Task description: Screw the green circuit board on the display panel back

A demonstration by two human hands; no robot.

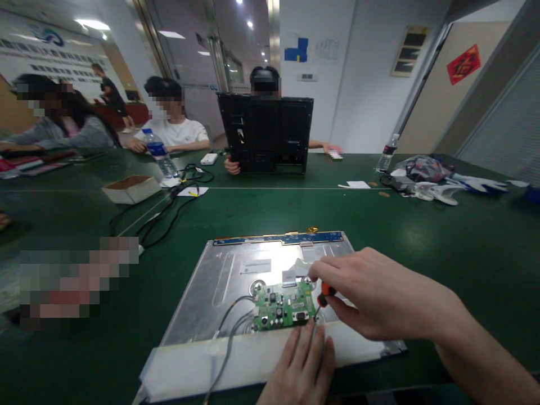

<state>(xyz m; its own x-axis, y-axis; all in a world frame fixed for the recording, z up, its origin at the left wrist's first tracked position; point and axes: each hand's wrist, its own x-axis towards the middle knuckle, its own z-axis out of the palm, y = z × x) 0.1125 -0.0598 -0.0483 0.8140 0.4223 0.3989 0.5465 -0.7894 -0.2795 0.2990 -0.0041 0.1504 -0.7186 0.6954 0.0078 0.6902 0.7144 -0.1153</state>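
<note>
My right hand point(371, 298) is closed around a small screwdriver point(326, 291) with an orange and black handle. The screwdriver's tip points down at the lower right corner of a green circuit board point(278, 306); whether it touches a screw I cannot make out. Fingers stretched out, my left hand point(301, 365) lies at the board's lower edge, over a white strip point(185, 365). The board sits on the silver metal back of a display panel point(198, 298). Grey cables point(234, 332) run from the board's left side, and a flat ribbon point(289, 278) joins its top.
Across the green table point(422, 253), a person holds up a black panel frame point(265, 135). Black cables point(169, 208), an open box point(131, 189) and a water bottle point(160, 154) are at left. Gloves point(439, 191) and another bottle point(387, 153) lie and stand at right.
</note>
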